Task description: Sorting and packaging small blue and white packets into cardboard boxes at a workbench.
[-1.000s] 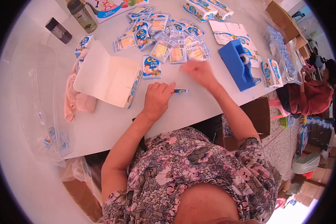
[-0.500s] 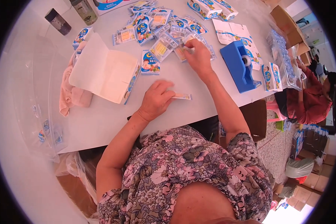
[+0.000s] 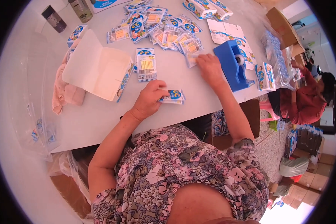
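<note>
My left hand (image 3: 150, 100) is closed on a small blue-and-white candy packet (image 3: 174, 96), low over the near part of the table. More than one packet may be stacked in that grip. My right hand (image 3: 211, 70) has its fingertips on the end of another clear-and-white packet (image 3: 191, 59), beside the blue tape dispenser (image 3: 233, 67). Whether those fingers pinch it or only press on it is hard to see. Between my hands and the pile, a packet with yellow sticks (image 3: 146, 65) lies partly over another one. The loose pile of packets (image 3: 170, 36) spreads just beyond.
An open white carton (image 3: 97, 71) lies at left by a pink cloth (image 3: 74, 95). Two dark-capped bottles (image 3: 54, 19) stand far left. Filled boxes (image 3: 199, 9) sit at the back, a flattened carton (image 3: 218, 31) and small boxes (image 3: 265, 76) at right. Another person (image 3: 306, 97) sits farther right.
My right hand has drawn back from the pile toward me and right, bringing a packet to its near edge. The left hand's packet has turned its blue face up. Another packet now overlaps the single one.
</note>
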Demonstrator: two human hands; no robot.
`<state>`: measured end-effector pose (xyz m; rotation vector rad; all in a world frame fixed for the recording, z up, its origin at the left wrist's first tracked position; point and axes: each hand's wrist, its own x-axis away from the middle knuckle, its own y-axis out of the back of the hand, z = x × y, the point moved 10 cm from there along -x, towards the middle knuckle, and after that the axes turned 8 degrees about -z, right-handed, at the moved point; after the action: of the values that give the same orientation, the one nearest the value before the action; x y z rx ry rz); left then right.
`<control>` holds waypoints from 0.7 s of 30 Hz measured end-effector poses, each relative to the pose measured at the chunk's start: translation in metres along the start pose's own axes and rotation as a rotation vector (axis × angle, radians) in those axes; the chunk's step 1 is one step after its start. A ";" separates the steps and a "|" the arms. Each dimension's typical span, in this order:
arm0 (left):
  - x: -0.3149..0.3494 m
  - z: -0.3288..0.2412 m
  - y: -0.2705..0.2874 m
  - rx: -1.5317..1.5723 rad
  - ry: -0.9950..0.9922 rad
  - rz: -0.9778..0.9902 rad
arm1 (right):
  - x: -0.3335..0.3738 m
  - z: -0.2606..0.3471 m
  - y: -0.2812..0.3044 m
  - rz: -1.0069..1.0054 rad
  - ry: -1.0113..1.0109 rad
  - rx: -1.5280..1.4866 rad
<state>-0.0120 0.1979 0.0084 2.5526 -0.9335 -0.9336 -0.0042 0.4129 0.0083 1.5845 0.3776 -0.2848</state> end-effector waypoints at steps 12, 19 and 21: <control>0.030 0.012 0.048 -0.136 0.103 -0.291 | -0.078 0.106 -0.018 -0.008 -0.237 -0.421; 0.022 -0.027 0.068 -0.378 -0.116 -0.347 | -0.066 0.108 -0.020 0.162 -0.300 -0.536; 0.023 -0.037 0.077 -0.493 -0.148 -0.414 | -0.057 0.136 0.001 0.154 0.016 -0.549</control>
<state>-0.0114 0.1257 0.0590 2.2928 -0.1561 -1.2888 -0.0488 0.2738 0.0251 1.0682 0.3104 -0.0400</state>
